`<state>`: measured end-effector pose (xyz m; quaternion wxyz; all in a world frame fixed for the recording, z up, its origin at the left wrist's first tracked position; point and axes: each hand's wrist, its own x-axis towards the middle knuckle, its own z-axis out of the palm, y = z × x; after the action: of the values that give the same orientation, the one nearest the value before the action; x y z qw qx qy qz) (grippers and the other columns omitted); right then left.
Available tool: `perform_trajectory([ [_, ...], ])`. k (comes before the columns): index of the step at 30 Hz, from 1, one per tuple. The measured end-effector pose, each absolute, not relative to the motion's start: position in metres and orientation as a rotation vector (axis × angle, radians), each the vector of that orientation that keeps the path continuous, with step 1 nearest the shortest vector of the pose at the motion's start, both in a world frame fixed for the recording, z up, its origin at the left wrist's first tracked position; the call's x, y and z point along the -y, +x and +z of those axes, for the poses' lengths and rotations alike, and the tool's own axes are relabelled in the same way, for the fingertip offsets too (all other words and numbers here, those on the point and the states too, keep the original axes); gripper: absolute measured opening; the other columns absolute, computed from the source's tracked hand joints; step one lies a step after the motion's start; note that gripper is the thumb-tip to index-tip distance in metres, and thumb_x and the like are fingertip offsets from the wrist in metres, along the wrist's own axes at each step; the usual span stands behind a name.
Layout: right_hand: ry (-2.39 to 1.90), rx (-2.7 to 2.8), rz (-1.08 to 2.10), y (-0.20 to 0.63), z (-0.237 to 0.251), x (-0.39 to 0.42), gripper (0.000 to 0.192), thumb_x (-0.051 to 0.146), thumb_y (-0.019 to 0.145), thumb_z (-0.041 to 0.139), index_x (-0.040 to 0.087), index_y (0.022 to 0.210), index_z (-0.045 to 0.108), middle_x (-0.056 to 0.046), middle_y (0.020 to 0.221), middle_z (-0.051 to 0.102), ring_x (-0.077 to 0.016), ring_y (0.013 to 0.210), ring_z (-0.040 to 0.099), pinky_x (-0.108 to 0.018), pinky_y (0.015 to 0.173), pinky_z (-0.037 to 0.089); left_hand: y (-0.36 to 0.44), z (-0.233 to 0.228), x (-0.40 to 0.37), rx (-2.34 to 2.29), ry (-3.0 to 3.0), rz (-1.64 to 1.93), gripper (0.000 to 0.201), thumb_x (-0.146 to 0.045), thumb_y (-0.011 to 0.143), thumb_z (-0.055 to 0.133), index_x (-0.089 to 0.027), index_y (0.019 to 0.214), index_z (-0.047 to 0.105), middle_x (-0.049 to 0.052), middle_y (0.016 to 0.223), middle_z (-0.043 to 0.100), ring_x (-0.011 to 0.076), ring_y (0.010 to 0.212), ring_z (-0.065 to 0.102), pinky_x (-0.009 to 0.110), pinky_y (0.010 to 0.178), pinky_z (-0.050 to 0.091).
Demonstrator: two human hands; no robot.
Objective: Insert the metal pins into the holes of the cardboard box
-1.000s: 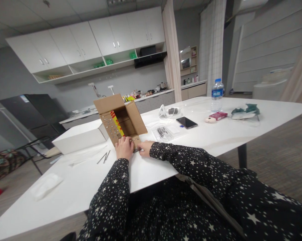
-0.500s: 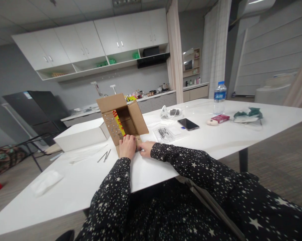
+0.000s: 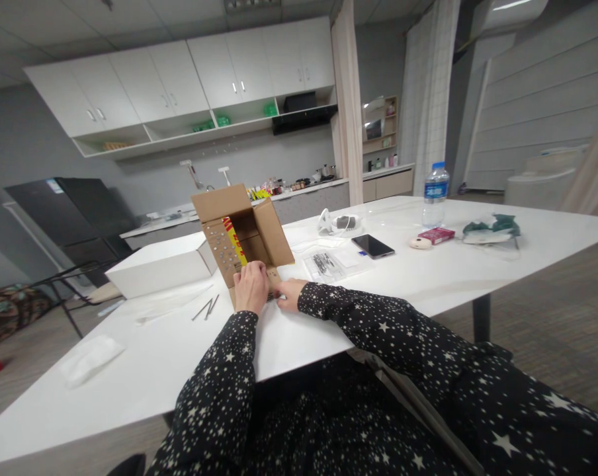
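An opened cardboard box (image 3: 274, 231) stands tilted on the white table, its flaps spread and its mouth facing me. Small round silvery pieces (image 3: 219, 250) dot its left flap, next to a yellow and red strip (image 3: 234, 241). My left hand (image 3: 252, 287) is closed at the box's lower front flap, fingers curled. My right hand (image 3: 290, 293) is closed close beside it, fingertips at the flap's lower right edge. What the fingertips of either hand hold is hidden or too small to make out. Two thin metal rods (image 3: 208, 308) lie left of my left hand.
A long white box (image 3: 155, 274) lies to the left, with crumpled white plastic (image 3: 90, 360) nearer me. Rightward are a clear plastic bag (image 3: 329, 266), a black phone (image 3: 373, 246), a water bottle (image 3: 435, 192), a pink packet (image 3: 436, 235) and a green-and-white bundle (image 3: 492, 229).
My left hand has shifted slightly up and to the left along the flap. My right hand and the cardboard box stay nearly in place.
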<state>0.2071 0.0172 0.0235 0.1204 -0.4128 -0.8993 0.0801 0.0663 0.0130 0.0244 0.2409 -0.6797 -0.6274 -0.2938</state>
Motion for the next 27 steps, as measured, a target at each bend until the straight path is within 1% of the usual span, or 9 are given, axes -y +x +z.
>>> perform_trajectory([
  [4,-1.212,2.630,0.229,0.207,0.023,-0.017,0.031,0.032,0.076,0.052,0.022,0.103,0.063,-0.008,0.098,0.068,-0.0237,0.091,0.063,-0.031,0.072,0.048,0.064,0.029,-0.011,1.672,-1.904,-1.141,0.023,-0.030,0.091,0.034,-0.018,0.100,0.052,0.009,0.095,0.064,0.0215,0.092,0.057,0.038,0.087,0.038],
  [7,-1.213,2.634,0.232,0.207,0.024,-0.016,0.031,0.031,0.076,0.052,0.021,0.103,0.063,-0.008,0.097,0.068,-0.0237,0.090,0.063,-0.030,0.072,0.047,0.062,0.029,-0.010,1.659,-1.990,-1.303,0.022,-0.032,0.088,0.038,-0.018,0.097,0.053,0.007,0.090,0.065,0.0178,0.083,0.060,0.032,0.079,0.044],
  [10,-1.204,2.639,0.236,0.207,0.025,-0.016,0.031,0.030,0.076,0.052,0.021,0.104,0.063,-0.009,0.098,0.068,-0.0239,0.090,0.063,-0.030,0.071,0.048,0.061,0.029,-0.008,1.701,-2.053,-1.352,0.021,-0.034,0.084,0.043,-0.018,0.092,0.055,0.004,0.084,0.065,0.0147,0.073,0.060,0.027,0.071,0.046],
  [14,-1.177,2.667,0.224,0.209,0.027,-0.016,0.031,0.028,0.076,0.051,0.021,0.103,0.063,-0.009,0.097,0.068,-0.0243,0.088,0.064,-0.031,0.072,0.049,0.062,0.028,-0.004,1.751,-2.159,-1.280,0.015,-0.032,0.077,0.049,-0.019,0.083,0.056,0.001,0.073,0.064,0.0123,0.063,0.057,0.025,0.065,0.045],
  [17,-1.134,2.685,0.241,0.210,0.028,-0.017,0.033,0.028,0.076,0.050,0.021,0.105,0.063,-0.009,0.096,0.068,-0.0243,0.089,0.064,-0.031,0.073,0.049,0.062,0.028,-0.002,1.785,-2.221,-1.212,0.011,-0.028,0.072,0.051,-0.020,0.077,0.055,-0.001,0.069,0.063,0.0118,0.061,0.057,0.024,0.063,0.044],
  [21,-1.129,2.686,0.232,0.208,0.023,-0.021,0.036,0.032,0.076,0.050,0.021,0.108,0.062,-0.009,0.100,0.068,-0.0250,0.091,0.064,-0.032,0.075,0.049,0.059,0.026,-0.002,1.845,-2.246,-1.139,0.008,-0.027,0.070,0.051,-0.020,0.074,0.054,-0.002,0.064,0.061,0.0119,0.060,0.056,0.023,0.060,0.042],
  [27,-1.145,2.644,0.216,0.204,0.015,-0.027,0.048,0.030,0.075,0.051,0.025,0.123,0.054,-0.007,0.104,0.067,-0.0243,0.091,0.064,-0.032,0.076,0.049,0.051,0.023,-0.004,1.830,-2.348,-0.920,0.009,-0.024,0.070,0.049,-0.020,0.073,0.056,-0.001,0.065,0.062,0.0128,0.062,0.055,0.024,0.061,0.039],
])
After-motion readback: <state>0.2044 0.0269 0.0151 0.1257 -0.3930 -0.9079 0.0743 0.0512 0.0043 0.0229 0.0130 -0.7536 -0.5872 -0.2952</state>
